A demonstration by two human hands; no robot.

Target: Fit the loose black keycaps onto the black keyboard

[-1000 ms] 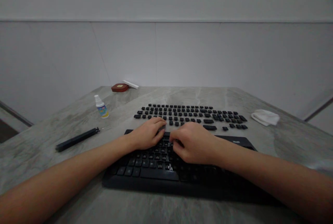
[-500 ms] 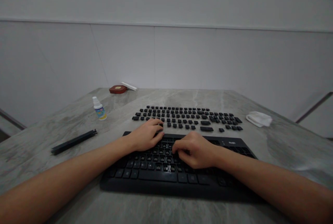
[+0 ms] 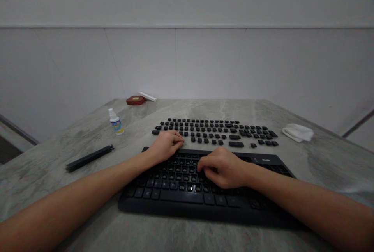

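Note:
A black keyboard [image 3: 181, 196] lies in front of me. Its bottom rows have keys, while many sockets higher up stand bare. Past its back edge, loose black keycaps [image 3: 236, 144] are laid out in rows on the table. My left hand [image 3: 166, 145] is at the near left of these rows, thumb and fingers pinched together around a keycap that the fingertips mostly hide. Over the middle of the keyboard, my right hand [image 3: 223, 167] is curled, its index finger and thumb bent down at the sockets. Whatever its fingers may hold is hidden.
A white spray bottle [image 3: 117, 123] stands at the left, behind a long dark strip-shaped object [image 3: 89, 158]. Farther back lie a reddish-brown box [image 3: 135, 100] and a white bar [image 3: 148, 96]. A folded white cloth [image 3: 297, 132] rests on the marbled table [image 3: 324, 162] at the right.
My left thumb and fingers, earlier apart around a keycap, have come together. My right hand stays curled over about the same sockets. The whole view has shifted slightly.

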